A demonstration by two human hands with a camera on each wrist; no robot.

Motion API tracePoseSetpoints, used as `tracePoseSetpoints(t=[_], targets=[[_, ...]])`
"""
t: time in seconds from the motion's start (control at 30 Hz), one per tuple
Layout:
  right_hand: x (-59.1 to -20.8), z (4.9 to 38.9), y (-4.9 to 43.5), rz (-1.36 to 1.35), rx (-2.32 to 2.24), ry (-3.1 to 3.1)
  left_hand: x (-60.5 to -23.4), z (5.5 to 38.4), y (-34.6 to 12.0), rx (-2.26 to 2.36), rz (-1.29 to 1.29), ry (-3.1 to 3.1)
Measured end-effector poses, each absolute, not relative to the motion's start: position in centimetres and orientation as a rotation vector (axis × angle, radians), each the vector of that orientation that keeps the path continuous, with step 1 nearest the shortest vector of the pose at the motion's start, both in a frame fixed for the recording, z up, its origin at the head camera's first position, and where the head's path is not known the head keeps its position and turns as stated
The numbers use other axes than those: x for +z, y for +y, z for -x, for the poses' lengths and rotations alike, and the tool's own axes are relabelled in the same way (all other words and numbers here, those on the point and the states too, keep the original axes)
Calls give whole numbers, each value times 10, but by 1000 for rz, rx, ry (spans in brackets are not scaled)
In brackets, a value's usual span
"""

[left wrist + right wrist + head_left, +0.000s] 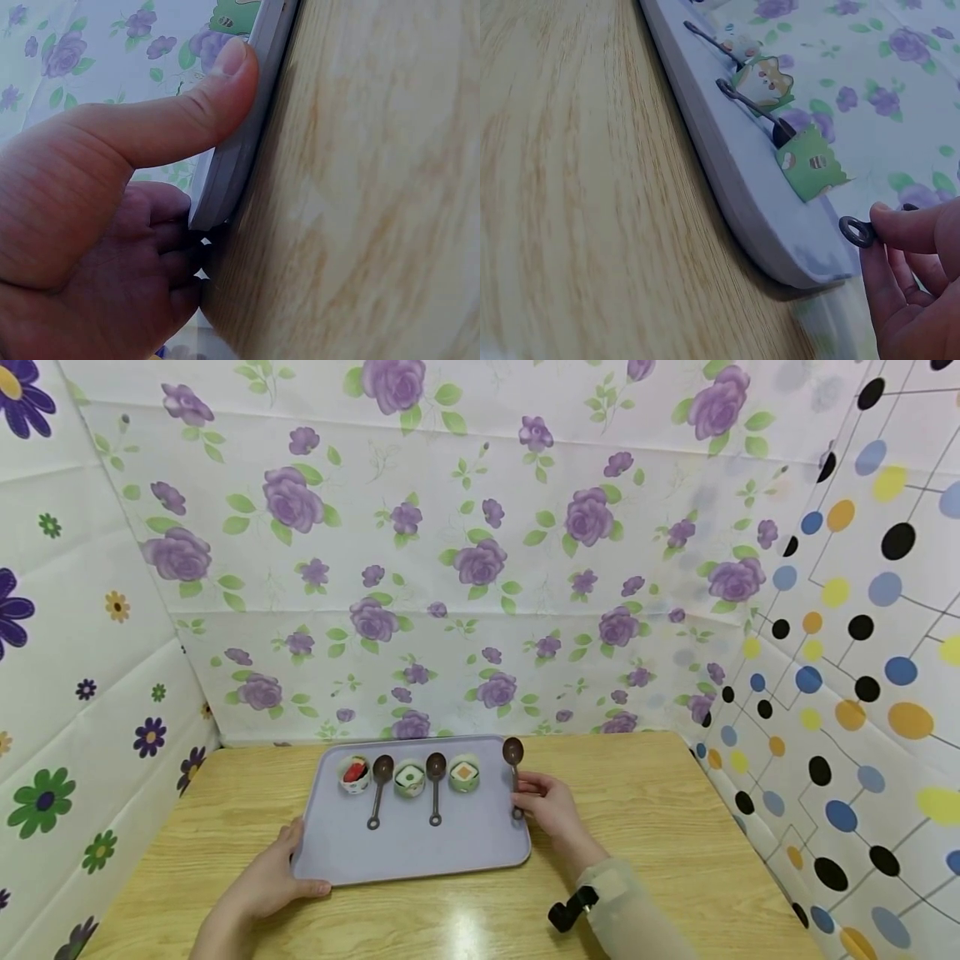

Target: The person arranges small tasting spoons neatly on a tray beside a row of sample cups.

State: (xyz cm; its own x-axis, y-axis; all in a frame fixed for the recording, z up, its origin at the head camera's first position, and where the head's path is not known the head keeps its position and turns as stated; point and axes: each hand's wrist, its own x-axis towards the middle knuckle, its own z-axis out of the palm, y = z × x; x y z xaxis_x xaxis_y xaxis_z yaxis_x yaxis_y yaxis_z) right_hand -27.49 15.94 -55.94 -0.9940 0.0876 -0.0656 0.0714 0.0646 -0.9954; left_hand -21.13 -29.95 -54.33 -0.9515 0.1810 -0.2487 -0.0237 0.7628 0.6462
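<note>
A pale lilac tray (420,853) lies on the wooden table. My left hand (264,875) rests at its near left corner, thumb along the front edge and the other fingers by the left side; in the left wrist view the thumb touches the tray's rim (238,154). With my right hand (551,810) I pinch a dark brown spoon (514,768) by its handle over the tray's right end, bowl pointing away. The right wrist view shows the spoon's ring end (857,232) between thumb and fingers. Two similar spoons, a left one (378,793) and a middle one (436,789), lie on the tray.
Three small patterned paper cups alternate with the spoons: one with red contents (355,774), one with a white-and-green piece (409,778), and one with an orange-centred piece (464,773). Flowered sheeting (450,568) stands behind the table (645,827); a dotted sheet (862,693) borders the right.
</note>
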Motion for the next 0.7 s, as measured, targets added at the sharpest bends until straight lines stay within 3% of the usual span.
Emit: tracePoseSetpoints(t=[0.7], targets=[[-556,285,132,193,2007,-2346,-544,211,-299,971,-139,2677]])
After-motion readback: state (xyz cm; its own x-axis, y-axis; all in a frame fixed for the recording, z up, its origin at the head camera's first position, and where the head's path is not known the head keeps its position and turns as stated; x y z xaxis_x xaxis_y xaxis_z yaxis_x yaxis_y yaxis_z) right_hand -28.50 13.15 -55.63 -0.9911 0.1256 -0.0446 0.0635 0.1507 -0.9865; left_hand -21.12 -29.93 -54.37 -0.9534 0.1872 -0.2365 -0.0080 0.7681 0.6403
